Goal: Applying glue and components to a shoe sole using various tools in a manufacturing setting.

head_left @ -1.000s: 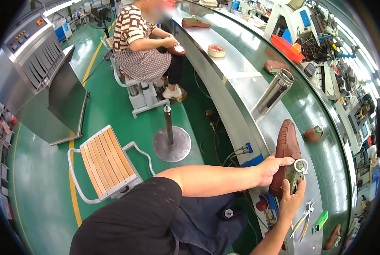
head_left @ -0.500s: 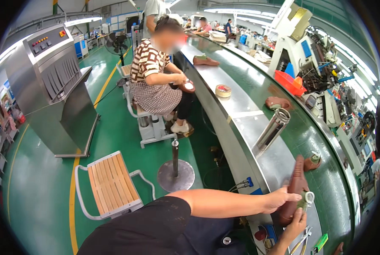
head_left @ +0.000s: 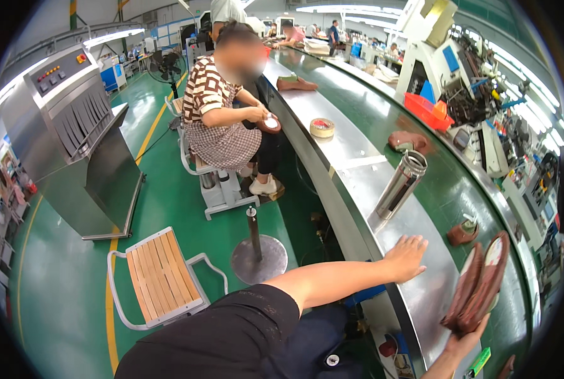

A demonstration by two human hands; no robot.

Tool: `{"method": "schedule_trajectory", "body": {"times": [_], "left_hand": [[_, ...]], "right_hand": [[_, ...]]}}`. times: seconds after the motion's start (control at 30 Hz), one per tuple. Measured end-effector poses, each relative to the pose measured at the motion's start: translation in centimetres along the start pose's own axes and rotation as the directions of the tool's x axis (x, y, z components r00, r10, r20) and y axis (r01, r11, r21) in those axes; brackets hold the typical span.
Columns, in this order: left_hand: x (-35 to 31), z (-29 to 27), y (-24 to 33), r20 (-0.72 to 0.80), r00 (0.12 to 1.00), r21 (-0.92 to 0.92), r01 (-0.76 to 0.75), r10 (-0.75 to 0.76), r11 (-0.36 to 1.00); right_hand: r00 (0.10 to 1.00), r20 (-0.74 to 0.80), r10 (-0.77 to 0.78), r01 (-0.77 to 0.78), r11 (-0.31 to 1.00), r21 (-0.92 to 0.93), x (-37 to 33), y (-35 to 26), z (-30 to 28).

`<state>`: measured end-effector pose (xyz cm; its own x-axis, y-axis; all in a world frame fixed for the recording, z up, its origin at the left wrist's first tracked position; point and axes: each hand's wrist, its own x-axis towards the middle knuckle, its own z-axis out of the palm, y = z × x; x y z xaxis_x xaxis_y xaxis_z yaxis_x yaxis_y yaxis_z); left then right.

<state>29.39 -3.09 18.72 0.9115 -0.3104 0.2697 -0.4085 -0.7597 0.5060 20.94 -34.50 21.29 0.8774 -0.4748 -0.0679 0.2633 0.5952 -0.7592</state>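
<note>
In this moment the two hands are apart, while half a second ago both of them were at the brown shoe [head_left: 486, 284]. The left hand [head_left: 406, 258] is now away from it, over the metal bench [head_left: 414, 316] right of the centre of the frame, spread, with the fingers stretched and only a little apart; it holds nothing, and I cannot tell whether it touches the metal. The right hand [head_left: 466, 340], in the lower right, alone grips the shoe by its lower end, palm side under it, but the exact places of the fingers are hidden. The shoe is also turned: pale patches, probably the sole, now face the camera, and the ring at its opening is not visible. It appears as two long brown shapes side by side, so I cannot say surely if this is one shoe blurred or two. For the work this means, I judge, that the left hand is free and the whole weight rests on the right. Just above, a smaller brown piece [head_left: 462, 234] lies on the green belt [head_left: 443, 183], and the steel cylinder [head_left: 401, 189] stands on the bench beyond the left hand
</note>
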Motion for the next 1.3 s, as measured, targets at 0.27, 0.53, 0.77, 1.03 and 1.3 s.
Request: {"method": "schedule_trajectory", "body": {"times": [0.27, 0.53, 0.77, 1.03, 1.3], "left_hand": [[0.1, 0.2, -0.9, -0.003, 1.000, 0.009, 0.009, -0.009, 1.000], [0.2, 1.5, -2.0, 0.006, 1.000, 0.064, -0.008, 0.008, 0.998], [0.9, 0.0, -0.9, -0.003, 0.999, 0.013, -0.039, 0.039, 0.999], [1.3, 1.6, -1.0, -0.077, 0.994, -0.001, -0.071, 0.071, 0.997], [0.5, 1.4, -3.4, -0.160, 0.983, 0.125, -0.071, 0.091, 0.990]], "right_hand": [[0.992, -0.121, -0.027, 0.014, 0.994, -0.110, 18.9, -4.1, -0.6], [0.913, -0.053, -0.405, -0.009, 0.110, -0.994, 34.1, 2.6, -5.1], [0.800, 0.352, -0.486, 0.077, -0.499, -0.863, 36.8, 4.6, 0.2], [0.815, 0.331, -0.475, 0.167, -0.355, -0.920, 28.3, 7.7, -0.7], [0.863, 0.493, 0.109, 0.492, -0.400, -0.773, 5.8, 11.2, 10.4]]}}
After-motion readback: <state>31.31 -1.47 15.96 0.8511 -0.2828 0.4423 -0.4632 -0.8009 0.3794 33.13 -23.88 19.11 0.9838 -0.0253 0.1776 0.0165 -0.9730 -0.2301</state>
